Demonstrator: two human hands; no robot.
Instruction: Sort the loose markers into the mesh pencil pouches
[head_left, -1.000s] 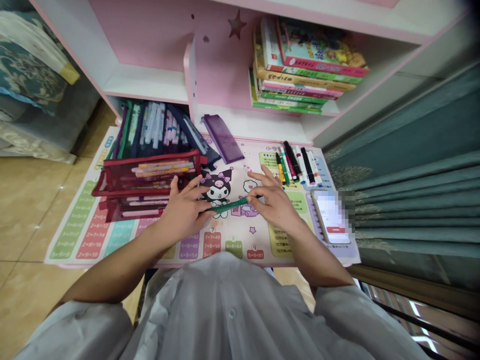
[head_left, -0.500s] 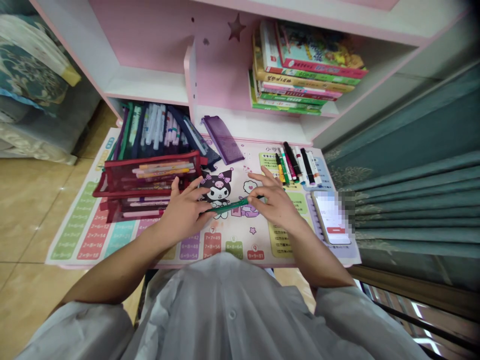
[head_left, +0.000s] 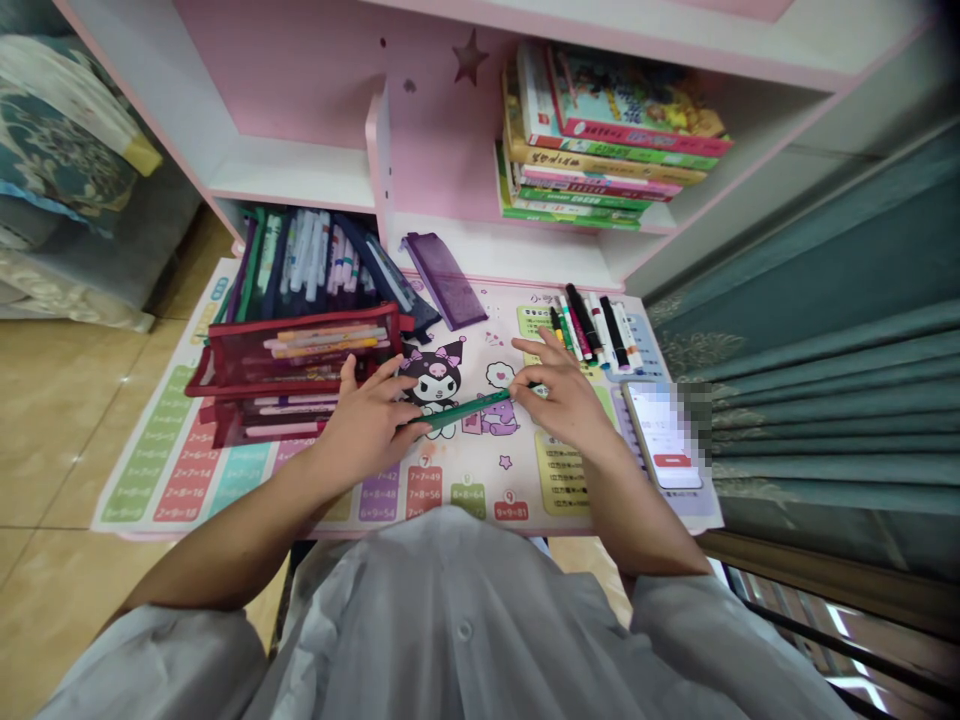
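Observation:
A narrow green zip pencil pouch [head_left: 471, 408], seen edge-on, stretches between my two hands over the cartoon print on the desk. My left hand [head_left: 373, 415] pinches its left end between thumb and fingers. At the opposite end, my right hand [head_left: 559, 390] has thumb and index finger closed on the pouch's zip edge, the other fingers raised. What lies inside the pouch cannot be seen. Red mesh pencil pouches [head_left: 300, 350] holding pens lie just beyond my left hand. A flat purple mesh pouch [head_left: 448, 280] rests further back.
Several markers [head_left: 600, 328] lie in a row behind my right hand. A phone [head_left: 664, 435] sits at the desk's right edge. Blue and green pouches full of markers [head_left: 307, 255] lean at the back left. Stacked books [head_left: 600, 160] fill part of the shelf.
My right hand has slid slightly right along the green pouch's top edge, and more of the green edge shows between my hands. My left hand stays in place.

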